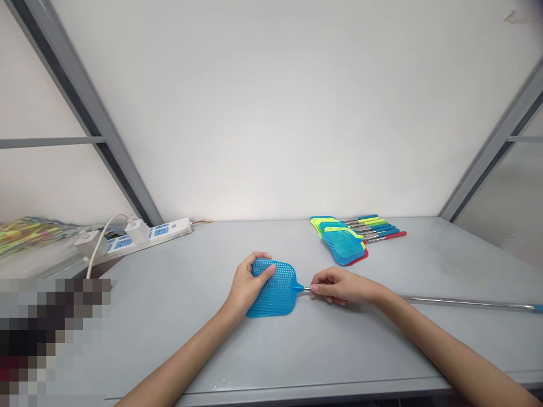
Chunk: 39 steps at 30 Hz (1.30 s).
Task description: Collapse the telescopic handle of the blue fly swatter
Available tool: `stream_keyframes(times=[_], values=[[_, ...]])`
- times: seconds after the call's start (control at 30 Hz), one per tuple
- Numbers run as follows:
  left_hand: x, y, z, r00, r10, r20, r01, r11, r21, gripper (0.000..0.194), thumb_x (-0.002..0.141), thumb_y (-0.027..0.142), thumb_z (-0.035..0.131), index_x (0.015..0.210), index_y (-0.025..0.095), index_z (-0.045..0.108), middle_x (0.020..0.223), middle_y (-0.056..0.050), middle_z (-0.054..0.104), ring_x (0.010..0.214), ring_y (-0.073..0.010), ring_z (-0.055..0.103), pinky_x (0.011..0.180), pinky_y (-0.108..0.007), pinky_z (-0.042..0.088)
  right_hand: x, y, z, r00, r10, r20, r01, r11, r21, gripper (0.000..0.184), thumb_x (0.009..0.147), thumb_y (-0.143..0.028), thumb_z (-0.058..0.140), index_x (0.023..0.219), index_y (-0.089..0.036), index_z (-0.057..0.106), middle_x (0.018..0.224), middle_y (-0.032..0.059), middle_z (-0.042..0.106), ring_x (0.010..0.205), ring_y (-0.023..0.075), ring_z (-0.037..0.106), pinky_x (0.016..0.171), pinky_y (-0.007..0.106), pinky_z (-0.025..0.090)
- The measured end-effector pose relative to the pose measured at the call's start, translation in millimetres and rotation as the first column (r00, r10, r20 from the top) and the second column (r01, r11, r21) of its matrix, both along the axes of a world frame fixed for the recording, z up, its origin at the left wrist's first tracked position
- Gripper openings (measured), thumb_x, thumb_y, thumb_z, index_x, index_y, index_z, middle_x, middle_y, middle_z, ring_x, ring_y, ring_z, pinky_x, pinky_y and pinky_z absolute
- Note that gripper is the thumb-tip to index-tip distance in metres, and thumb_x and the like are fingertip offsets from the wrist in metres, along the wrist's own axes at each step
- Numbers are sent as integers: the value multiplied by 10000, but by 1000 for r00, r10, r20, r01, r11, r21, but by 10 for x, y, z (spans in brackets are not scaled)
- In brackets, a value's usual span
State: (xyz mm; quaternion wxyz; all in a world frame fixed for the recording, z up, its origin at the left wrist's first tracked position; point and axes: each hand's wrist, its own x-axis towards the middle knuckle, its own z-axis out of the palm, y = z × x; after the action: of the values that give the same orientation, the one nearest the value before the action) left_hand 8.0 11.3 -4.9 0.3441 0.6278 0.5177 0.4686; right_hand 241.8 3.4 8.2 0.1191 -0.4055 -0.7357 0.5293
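A blue fly swatter [278, 294] with a perforated square head lies low over the grey table, its head toward the left. My left hand [250, 282] grips the far left edge of that head, thumb on top and fingers behind it. With thumb and fingers pinched, my right hand [339, 285] holds the thin metal shaft just beside the head's neck. Past my right wrist the extended metal shaft [466, 302] runs to the right, ending in a blue handle [538, 308] cut off by the frame edge.
Several fly swatters in blue, yellow-green and red [343, 246] lie stacked near the back wall, handles to the right. A white power strip [161, 232] with plugs and a cable sits at the back left. Grey metal posts [91, 102] flank the table [190, 328].
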Motion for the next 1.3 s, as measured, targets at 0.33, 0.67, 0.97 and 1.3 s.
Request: stream_keyframes(times=[0.33, 0.67, 0.97, 1.3], values=[[-26, 11, -2, 1000, -9, -8, 9, 1000, -15, 297, 656, 401, 581, 868, 194, 555, 846, -17, 574, 734, -164, 536, 652, -260, 420, 61, 29, 20, 999, 37, 24, -36, 999, -30, 352, 766, -460, 454, 872, -141, 558, 592, -23, 469, 435, 42, 381, 382, 155, 301], [-101, 79, 51, 997, 81, 4, -81, 997, -19, 332, 627, 415, 595, 871, 192, 568, 806, -9, 573, 689, -153, 520, 611, -243, 414, 177, 83, 56, 996, -25, 88, 25, 1000, 5, 325, 749, -455, 480, 822, -144, 539, 628, -9, 504, 456, 49, 394, 407, 167, 296], [-220, 142, 96, 991, 125, -55, -121, 991, 63, 316, 635, 420, 583, 858, 197, 566, 828, -15, 567, 711, -159, 507, 607, -235, 403, 245, 112, 65, 991, -71, 112, 66, 997, 49, 360, 764, -483, 436, 806, -141, 539, 641, 4, 512, 463, 58, 394, 431, 185, 302], [-471, 262, 192, 977, 198, -77, -197, 980, 21, 329, 621, 421, 597, 867, 204, 572, 792, -5, 542, 633, -135, 481, 553, -222, 389, 312, 183, 27, 980, -150, 132, 139, 986, 93, 379, 747, -512, 439, 748, -144, 531, 616, -5, 496, 463, 60, 372, 445, 194, 311]])
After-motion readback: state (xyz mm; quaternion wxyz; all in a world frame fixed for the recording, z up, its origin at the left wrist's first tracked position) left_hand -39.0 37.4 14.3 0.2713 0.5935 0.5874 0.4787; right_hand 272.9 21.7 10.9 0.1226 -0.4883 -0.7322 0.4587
